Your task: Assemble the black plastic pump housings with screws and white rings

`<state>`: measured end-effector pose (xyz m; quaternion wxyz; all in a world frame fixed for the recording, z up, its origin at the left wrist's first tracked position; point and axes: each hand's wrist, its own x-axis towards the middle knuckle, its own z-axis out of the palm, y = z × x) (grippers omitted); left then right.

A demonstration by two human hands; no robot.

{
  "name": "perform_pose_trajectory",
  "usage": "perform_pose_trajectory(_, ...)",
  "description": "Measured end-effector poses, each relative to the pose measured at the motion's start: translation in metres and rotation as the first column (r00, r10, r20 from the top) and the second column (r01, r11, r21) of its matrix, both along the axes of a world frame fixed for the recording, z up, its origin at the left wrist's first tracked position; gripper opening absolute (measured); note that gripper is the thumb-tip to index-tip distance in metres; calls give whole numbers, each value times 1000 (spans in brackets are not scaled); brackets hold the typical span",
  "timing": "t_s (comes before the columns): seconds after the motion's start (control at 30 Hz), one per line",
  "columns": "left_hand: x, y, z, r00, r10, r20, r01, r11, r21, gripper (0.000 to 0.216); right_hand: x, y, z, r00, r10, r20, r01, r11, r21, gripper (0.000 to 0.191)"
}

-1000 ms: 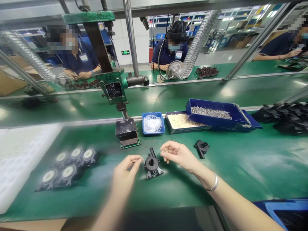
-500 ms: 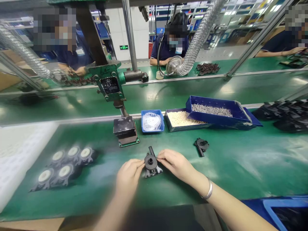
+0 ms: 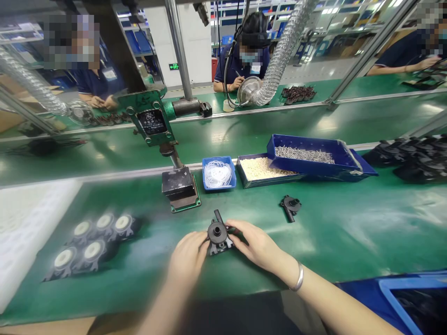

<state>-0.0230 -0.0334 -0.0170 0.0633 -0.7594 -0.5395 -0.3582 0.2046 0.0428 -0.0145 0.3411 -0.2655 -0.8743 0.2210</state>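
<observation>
A black plastic pump housing (image 3: 217,232) with a round cover, a short central spout and a side pipe stands on the green bench between my hands. My left hand (image 3: 188,256) grips its left edge between thumb and fingers. On the opposite side, my right hand (image 3: 256,244) has thumb and fingers closed on the right edge; a silver bangle circles that wrist. A loose black pump cover (image 3: 290,207) with a pipe lies to the right. Several black housings with cream discs (image 3: 93,250) are laid out at the left.
Behind the pump stand an arbor press (image 3: 179,186), a blue tray of white rings (image 3: 219,174), a bin of cream pieces (image 3: 256,168) and a blue bin of metal pins (image 3: 307,156). Black parts (image 3: 419,158) are heaped at right. White foam (image 3: 31,232) lies left. Co-workers sit opposite.
My right hand's fingers have closed further around the pump housing's right side. The left hand keeps its hold. The whole view has shifted slightly.
</observation>
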Motion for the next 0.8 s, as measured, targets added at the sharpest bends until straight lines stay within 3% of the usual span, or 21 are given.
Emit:
perform_pose_trajectory(0.13,-2,1,0,993,-69,-94,72,997,31,22,0,-1,-6,1000,5,-5,-5,1000,-8,39)
perform_pose_trajectory(0.37,2,2,0,996,43,73,-37,996,-84,18,4,4,-13,999,49,-2,-49,999,8,35)
perform_pose_trajectory(0.53,2,3,3,997,43,67,-36,994,-99,19,2,2,-14,997,72,3,-72,997,19,31)
perform_pose_trajectory(0.63,2,3,2,997,46,67,-39,995,-91,20,4,5,2,1000,27,-7,-26,999,27,35)
perform_pose_trajectory(0.7,1,1,-2,997,43,60,-38,996,-84,22,14,20,24,997,-54,-48,59,991,123,38)
perform_pose_trajectory(0.77,1,0,-6,998,48,46,-44,995,-92,23,32,53,53,970,-215,-112,237,942,237,33)
perform_pose_trajectory(0.8,1,0,-9,998,57,41,-53,994,-100,23,44,75,68,928,-343,-144,370,889,270,25)
